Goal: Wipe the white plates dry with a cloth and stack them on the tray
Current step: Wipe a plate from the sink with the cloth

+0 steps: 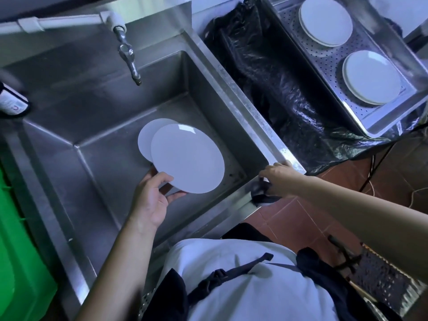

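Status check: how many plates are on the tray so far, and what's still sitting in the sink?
Done: two stacks of white plates sit on the perforated tray; the count per stack is unclear. In hand: the left hand holds a white plate over the sink, while the right hand grips a dark cloth at the sink's corner. Left: at least one more plate beneath it.

- Deep stainless-steel sink basin: a round white plate lies in it.
- Perforated steel tray: two stacks of white plates.
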The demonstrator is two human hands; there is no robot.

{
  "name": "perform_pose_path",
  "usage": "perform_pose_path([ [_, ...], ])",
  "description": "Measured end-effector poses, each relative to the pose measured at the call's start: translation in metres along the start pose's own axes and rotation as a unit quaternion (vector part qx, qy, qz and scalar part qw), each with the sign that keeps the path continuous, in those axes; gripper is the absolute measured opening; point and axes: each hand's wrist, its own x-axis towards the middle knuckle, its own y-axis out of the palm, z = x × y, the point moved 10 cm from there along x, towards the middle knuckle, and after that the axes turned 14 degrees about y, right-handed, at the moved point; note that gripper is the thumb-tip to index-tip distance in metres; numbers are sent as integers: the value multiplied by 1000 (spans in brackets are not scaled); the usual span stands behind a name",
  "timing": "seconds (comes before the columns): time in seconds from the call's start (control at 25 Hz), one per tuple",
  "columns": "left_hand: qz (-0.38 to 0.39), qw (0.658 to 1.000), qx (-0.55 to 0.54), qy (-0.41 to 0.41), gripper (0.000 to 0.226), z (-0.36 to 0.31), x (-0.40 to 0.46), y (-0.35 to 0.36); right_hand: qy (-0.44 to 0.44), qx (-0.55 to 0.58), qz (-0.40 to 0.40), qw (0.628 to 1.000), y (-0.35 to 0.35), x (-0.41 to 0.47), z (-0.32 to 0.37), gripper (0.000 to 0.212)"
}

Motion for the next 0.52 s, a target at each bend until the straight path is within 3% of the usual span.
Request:
perform_pose_path([
  [0.16,47,998,-22,27,50,-10,-5,5,12,44,39,998,2,-1,2,34],
  [0.24,81,995,-25,43,51,-18,-10,9,31,101,11,994,-6,-7,-4,35],
  [0.32,114,992,-26,56,56,-27,-16,13,61,225,-33,972,-28,-16,-19,29],
  [0.4,147,986,-27,71,62,-35,-24,19,103,425,-78,896,-53,-30,-43,19],
  [0.52,192,977,-34,87,67,-42,-34,29,139,658,-120,730,-73,-66,-53,15],
])
